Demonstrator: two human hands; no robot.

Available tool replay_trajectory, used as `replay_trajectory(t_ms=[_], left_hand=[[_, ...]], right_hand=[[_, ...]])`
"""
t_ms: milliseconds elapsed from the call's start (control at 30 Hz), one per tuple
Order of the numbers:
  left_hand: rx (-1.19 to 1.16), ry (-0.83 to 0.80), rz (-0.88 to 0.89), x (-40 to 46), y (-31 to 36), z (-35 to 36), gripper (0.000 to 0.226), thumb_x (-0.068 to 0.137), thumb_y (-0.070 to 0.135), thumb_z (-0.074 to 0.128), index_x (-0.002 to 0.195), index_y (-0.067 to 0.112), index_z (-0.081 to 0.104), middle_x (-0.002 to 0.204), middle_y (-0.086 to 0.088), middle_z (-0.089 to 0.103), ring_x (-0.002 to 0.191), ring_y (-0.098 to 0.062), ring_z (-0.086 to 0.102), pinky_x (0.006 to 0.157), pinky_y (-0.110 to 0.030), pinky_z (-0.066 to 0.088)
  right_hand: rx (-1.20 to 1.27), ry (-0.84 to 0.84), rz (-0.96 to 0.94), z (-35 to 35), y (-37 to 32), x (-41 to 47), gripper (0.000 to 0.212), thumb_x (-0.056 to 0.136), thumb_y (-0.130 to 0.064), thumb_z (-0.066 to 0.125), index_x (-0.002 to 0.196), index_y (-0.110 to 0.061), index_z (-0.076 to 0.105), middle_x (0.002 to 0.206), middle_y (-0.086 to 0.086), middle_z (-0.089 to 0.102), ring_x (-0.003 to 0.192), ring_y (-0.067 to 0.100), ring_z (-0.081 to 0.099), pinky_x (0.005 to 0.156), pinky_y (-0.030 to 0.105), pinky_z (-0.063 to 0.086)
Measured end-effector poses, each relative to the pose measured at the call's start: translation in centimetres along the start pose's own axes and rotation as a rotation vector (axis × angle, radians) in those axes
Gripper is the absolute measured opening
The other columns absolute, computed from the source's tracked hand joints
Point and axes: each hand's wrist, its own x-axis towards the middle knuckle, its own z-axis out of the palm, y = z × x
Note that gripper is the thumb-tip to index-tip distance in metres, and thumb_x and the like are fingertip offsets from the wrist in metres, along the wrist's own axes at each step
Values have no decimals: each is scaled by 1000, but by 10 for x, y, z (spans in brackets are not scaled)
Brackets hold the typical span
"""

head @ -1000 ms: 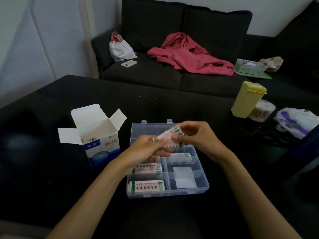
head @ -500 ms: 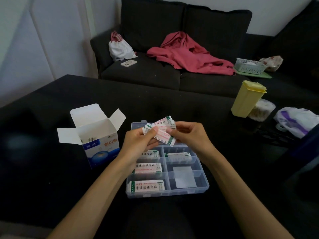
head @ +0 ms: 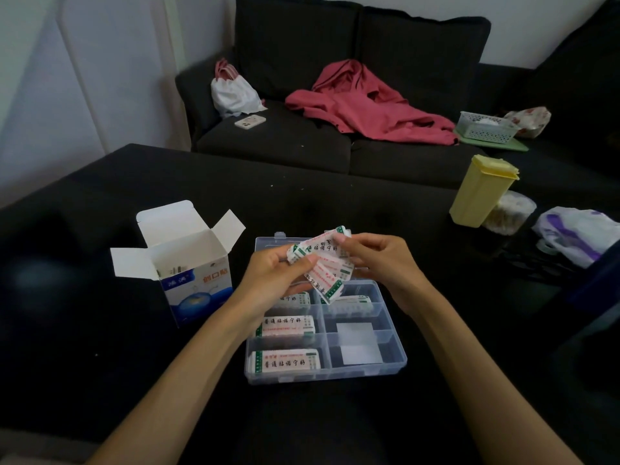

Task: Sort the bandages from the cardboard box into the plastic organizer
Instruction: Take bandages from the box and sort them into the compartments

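- The left hand (head: 268,280) and the right hand (head: 379,263) both hold a small bunch of white paper-wrapped bandages with red and green print (head: 323,263), up in the air over the far half of the clear plastic organizer box with small compartments (head: 391,364).
- The left fingers are curled round the left end of the bunch, with the thumb on top. The right fingers pinch the right end.
- A second ago the bandages were one tight bundle. Now they are spread out like a fan, and some hang down toward the organizer.
- The hands have stayed in nearly the same place over the organizer.
- More bandage packs lie in the left compartments, one near, one in the middle and one partly hidden under the left hand. One more lies in a far right compartment. They have not moved.
- The open white and blue cardboard box (head: 188,263) stands on the dark surface (head: 335,203), just left of the organizer, flaps up, same as before.
- A yellow plastic container with a lid (head: 479,193) stands far right on the surface.
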Motion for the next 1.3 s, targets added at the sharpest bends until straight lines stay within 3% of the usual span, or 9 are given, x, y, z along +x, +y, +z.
replay_trajectory(t_ms=[233,433,633,767,867,933,967,1133,1300], left_hand=[[-42,43,-10,0,1,2,16,92,18,57,105,15,65,89,-4,75,83,-13,72,69,-23,58],[16,27,13,-2,3,1,10,91,18,58,98,21,65,83,1,74,78,-11,72,61,-19,56],[42,-23,28,-4,4,2,10,91,18,58,96,24,63,79,5,74,76,-9,71,58,-16,53],[55,16,30,-2,2,2,11,91,18,58,100,20,64,83,3,74,77,-9,71,59,-17,55],[61,82,50,0,2,0,11,91,18,58,100,19,64,88,0,74,76,-9,72,60,-17,56],[79,73,66,0,1,1,11,91,16,58,98,22,63,88,1,73,76,-8,71,58,-15,54],[95,60,72,-1,0,1,13,90,14,58,99,22,63,88,1,73,77,-7,71,58,-15,53],[99,28,93,-4,-1,3,19,89,11,59,104,21,62,89,0,73,80,-10,71,62,-18,55],[60,23,66,-6,-2,8,18,90,12,59,105,22,61,91,-2,73,80,-11,72,62,-18,56]], right_hand=[[-25,-41,40,-4,-1,2,12,82,-14,67,94,-15,68,87,3,73,79,15,72,66,24,58],[41,-29,93,-4,-2,1,18,85,-25,65,96,-12,71,86,2,74,79,11,71,63,19,55],[100,-39,143,-10,-2,2,23,83,-11,66,106,-10,68,97,7,72,84,14,71,66,21,56],[70,-127,176,-16,-6,1,18,84,-26,63,101,-23,68,98,-3,73,85,6,70,64,19,54],[-37,-157,99,-23,-6,1,54,72,-34,70,123,-34,52,119,-11,59,103,8,61,79,24,51],[-129,-200,-8,-23,-6,1,79,72,-25,75,137,-43,34,124,-20,47,110,8,55,80,25,51],[-135,-212,-44,-21,-5,2,80,75,-21,74,139,-44,31,125,-19,47,110,9,56,79,26,53],[-65,-41,43,-5,-1,0,34,87,-23,64,120,-20,56,99,3,70,79,8,70,63,18,56],[-2,50,-72,-5,4,-3,26,84,-11,66,109,-16,63,88,1,73,80,10,71,65,20,57]])
